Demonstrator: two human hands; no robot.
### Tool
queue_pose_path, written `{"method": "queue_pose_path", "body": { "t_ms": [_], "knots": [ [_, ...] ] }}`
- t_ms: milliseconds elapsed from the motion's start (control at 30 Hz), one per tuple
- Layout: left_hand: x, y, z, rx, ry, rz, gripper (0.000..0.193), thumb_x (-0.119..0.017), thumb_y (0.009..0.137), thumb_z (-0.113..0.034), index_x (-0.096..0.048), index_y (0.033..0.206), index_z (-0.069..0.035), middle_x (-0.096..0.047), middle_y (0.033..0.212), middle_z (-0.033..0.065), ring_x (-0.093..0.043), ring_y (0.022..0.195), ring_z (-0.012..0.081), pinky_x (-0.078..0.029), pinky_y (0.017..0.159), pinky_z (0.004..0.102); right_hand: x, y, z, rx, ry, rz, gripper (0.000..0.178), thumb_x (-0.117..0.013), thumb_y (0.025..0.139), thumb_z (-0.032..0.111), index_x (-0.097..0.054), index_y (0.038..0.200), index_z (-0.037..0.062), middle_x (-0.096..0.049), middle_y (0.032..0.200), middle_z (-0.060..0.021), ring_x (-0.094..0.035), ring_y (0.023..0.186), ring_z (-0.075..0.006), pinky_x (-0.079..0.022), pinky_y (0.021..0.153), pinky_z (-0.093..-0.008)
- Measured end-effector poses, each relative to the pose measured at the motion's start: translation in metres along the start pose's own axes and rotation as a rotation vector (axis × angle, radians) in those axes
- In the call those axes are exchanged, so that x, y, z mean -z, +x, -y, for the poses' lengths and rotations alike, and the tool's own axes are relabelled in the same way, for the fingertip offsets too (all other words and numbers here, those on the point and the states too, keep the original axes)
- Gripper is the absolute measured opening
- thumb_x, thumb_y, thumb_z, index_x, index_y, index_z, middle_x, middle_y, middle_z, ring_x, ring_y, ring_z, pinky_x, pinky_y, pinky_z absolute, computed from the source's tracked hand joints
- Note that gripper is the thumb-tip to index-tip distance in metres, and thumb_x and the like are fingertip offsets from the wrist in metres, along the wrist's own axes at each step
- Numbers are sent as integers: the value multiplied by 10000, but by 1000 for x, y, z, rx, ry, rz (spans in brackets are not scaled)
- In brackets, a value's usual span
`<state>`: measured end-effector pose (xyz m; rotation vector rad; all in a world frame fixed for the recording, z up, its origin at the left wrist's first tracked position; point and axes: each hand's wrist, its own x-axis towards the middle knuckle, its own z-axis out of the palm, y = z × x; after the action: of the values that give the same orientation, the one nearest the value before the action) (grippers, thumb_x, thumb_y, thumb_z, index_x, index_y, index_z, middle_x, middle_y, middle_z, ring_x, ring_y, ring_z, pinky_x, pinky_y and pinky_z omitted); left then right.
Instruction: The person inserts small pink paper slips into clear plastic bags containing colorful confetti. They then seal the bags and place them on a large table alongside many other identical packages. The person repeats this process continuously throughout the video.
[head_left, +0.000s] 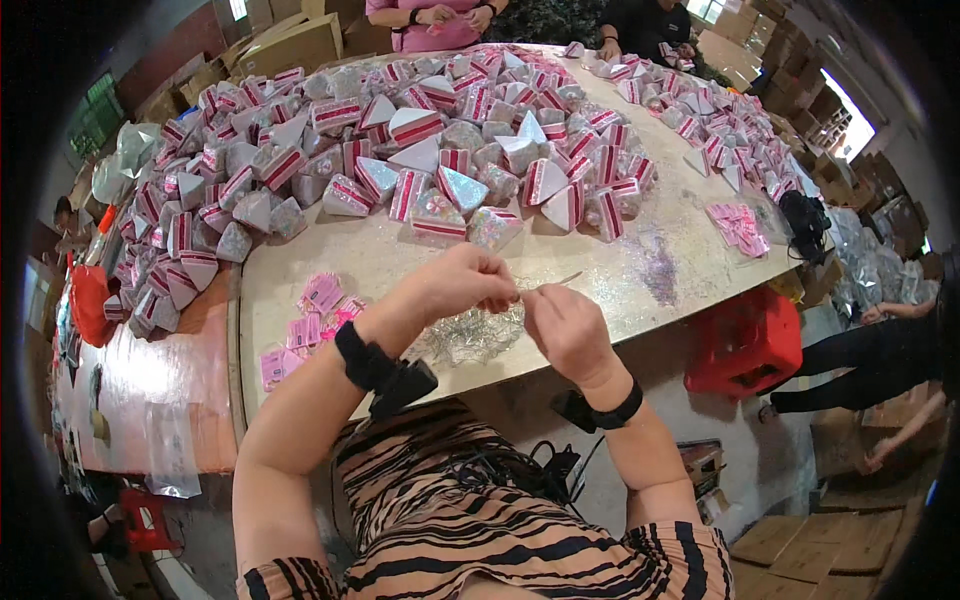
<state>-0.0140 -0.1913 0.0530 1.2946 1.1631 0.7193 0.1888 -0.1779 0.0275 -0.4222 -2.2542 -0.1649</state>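
Observation:
Close together over the near edge of the table, my left hand point(462, 288) and my right hand point(568, 330) both have their fingers pinched. Whatever lies between the fingertips is too small to make out. Below them spreads a loose heap of thin silvery wire pieces point(468, 338). Left of my left wrist lie pink printed tags point(322, 294) in a scattered bunch. Beyond my hands, a large pile of glittery cake-slice ornaments point(415, 126), white with pink and red layers, covers much of the table point(350, 255).
More cake-slice ornaments point(700, 120) lie at the far right, with another bunch of pink tags point(738, 228) nearer. A red plastic stool point(745, 342) stands right of the table. Across the table a person in pink point(430, 30) works; cardboard boxes point(290, 48) stack behind.

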Motion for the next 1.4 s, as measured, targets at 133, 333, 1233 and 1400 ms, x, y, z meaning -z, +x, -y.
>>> {"method": "queue_pose_path", "body": {
  "t_ms": [133, 333, 1233, 1400],
  "knots": [
    [12, 49, 2, -199, 787, -446, 334, -693, 843, -317, -639, 942, -3, -661, 835, 125, -653, 730, 222, -510, 664, 325, -3, -12, -22, -319, 146, -118, 181, -648, 716, -63, -566, 852, 23, -555, 728, -134, -564, 613, -315, -455, 542, -378],
    [8, 96, 29, -231, 1328, -575, 483, -760, 749, -300, -555, 1080, -14, -550, 1082, 170, -606, 978, 343, -545, 732, 418, -1, -33, -30, -487, 210, -111, 80, -647, 773, -59, -602, 813, -6, -560, 689, -105, -546, 556, -189, -422, 517, -292],
    [7, -47, 40, -311, -894, -257, 472, -542, 940, -365, -490, 1271, -33, -644, 1117, 114, -662, 899, 215, -546, 784, 367, -23, 44, 19, -367, 430, -49, 73, -648, 762, -30, -596, 811, -14, -594, 736, -139, -587, 617, -277, -469, 562, -345],
    [6, -53, 62, -196, -1054, -422, 610, -467, 925, -562, -579, 1176, -17, -660, 1023, 131, -651, 858, 241, -541, 775, 364, -37, 57, 40, -274, 448, -22, 87, -648, 744, -25, -591, 798, 10, -593, 748, -151, -598, 649, -336, -479, 574, -388]
  ]
}}
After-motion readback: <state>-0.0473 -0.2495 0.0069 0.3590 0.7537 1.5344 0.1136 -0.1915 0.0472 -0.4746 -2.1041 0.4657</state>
